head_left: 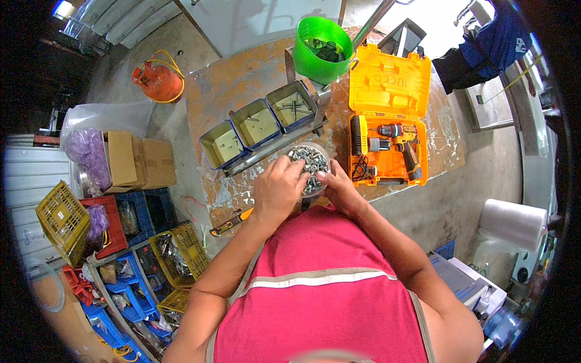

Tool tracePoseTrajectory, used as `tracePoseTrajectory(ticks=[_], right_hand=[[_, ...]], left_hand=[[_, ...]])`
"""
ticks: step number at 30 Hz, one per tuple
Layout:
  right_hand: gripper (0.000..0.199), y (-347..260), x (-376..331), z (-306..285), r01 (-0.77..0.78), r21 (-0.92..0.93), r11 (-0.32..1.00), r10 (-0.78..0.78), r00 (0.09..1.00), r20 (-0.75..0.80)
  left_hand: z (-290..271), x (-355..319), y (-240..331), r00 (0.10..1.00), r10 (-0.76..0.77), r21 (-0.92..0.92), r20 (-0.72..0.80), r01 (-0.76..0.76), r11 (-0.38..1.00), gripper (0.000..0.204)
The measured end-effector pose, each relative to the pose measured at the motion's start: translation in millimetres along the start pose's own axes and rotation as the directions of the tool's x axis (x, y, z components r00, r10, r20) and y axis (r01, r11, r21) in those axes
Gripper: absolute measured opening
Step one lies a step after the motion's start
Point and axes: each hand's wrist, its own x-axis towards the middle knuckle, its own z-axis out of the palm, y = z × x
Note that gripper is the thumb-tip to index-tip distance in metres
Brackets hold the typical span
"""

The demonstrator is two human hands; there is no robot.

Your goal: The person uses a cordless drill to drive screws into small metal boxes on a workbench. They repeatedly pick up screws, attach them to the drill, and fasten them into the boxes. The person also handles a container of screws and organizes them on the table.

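Note:
A round, clear plastic tub full of small silvery metal fasteners sits close in front of my body. My right hand grips its right side, with the thumb over the rim. Over the tub's left part, my left hand reaches in with fingers curled together among the fasteners; what they pinch is hidden. Just beyond stand three joined blue-edged bins: the left bin and middle bin hold a few small pieces, and the right bin holds several long bolts.
On the worn wooden table lie an open orange case with a cordless drill, a green bucket of dark parts, and a yellow-black utility knife. Crates and cardboard boxes crowd the left. A person stands far right.

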Motion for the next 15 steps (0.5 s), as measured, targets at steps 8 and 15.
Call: tracePoseTrajectory(ticks=[8,15], right_hand=[[0.072,0.3,-3.3,-0.4,-0.038,0.063,0.997,0.038,0.999,-0.006],[0.064,10.4,2.1,-26.0,-0.261,-0.032,0.965,0.257,0.961,-0.103]], left_hand=[[5.2,-5.9,-9.2,0.996,-0.084,-0.104,0.011,0.085,0.991,0.02],[32.7,-36.6,-89.3,0.796,-0.49,-0.561,0.355,0.601,0.569,0.021]])
